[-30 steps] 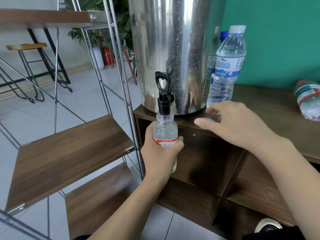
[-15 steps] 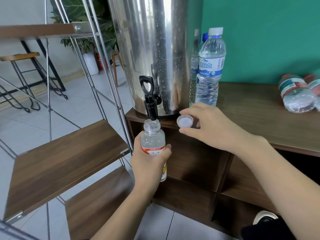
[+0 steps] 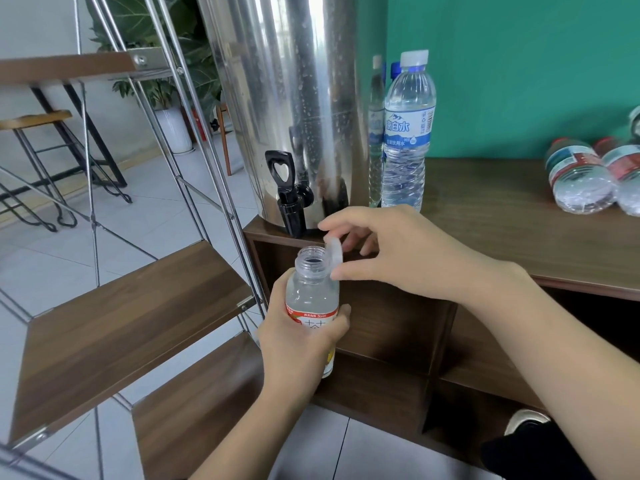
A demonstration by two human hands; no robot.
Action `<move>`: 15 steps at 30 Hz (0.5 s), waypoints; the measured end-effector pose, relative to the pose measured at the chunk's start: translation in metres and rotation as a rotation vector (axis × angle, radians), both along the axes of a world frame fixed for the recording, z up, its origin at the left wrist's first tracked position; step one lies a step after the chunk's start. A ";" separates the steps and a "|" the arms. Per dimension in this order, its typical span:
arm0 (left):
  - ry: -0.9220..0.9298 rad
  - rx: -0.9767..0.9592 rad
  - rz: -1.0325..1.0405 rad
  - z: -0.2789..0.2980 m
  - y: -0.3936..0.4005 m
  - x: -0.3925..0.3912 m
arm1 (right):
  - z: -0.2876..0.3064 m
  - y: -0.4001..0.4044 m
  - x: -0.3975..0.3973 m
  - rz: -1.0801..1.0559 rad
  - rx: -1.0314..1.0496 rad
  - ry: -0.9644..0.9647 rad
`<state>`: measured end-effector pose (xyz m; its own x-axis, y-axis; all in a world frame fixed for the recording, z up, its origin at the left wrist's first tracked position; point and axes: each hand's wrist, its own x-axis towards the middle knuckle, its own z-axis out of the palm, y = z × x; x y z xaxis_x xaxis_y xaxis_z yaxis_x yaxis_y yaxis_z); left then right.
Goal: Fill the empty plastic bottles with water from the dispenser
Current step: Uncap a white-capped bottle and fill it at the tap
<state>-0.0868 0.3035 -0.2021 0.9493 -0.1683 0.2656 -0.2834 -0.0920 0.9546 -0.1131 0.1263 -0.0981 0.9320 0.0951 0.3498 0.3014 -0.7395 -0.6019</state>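
Capping looked like the step in hand: the left hand (image 3: pixel 300 336) gripped the small filled bottle (image 3: pixel 312 299) below the dispenser (image 3: pixel 294 109) spout, mouth open, while the right hand (image 3: pixel 398 251) pinched the white cap (image 3: pixel 334 254) tilted just beside the neck; next it needed levelling and twisting on.

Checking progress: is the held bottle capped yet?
Not yet. The bottle mouth is open; the right hand pinches the cap tilted beside it.
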 end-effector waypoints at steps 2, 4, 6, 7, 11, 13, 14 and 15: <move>-0.024 0.013 -0.025 0.000 0.000 -0.003 | 0.003 0.002 -0.004 0.040 0.048 0.011; -0.035 0.022 -0.042 -0.001 0.000 -0.005 | 0.005 0.002 -0.007 0.074 0.064 0.027; -0.038 0.030 -0.058 0.000 0.000 -0.006 | 0.007 0.000 -0.009 0.098 0.061 0.046; -0.040 0.034 -0.066 0.001 -0.001 -0.006 | 0.007 -0.002 -0.009 0.108 0.054 0.052; -0.043 0.066 -0.104 0.001 -0.001 -0.007 | 0.007 -0.010 -0.012 0.161 0.054 0.075; -0.031 0.078 -0.140 0.000 -0.002 -0.007 | 0.008 -0.012 -0.013 0.186 0.063 0.098; -0.026 0.081 -0.156 0.000 -0.002 -0.007 | 0.009 -0.013 -0.014 0.191 0.053 0.113; -0.026 0.088 -0.168 -0.001 -0.002 -0.007 | 0.010 -0.014 -0.015 0.191 0.030 0.129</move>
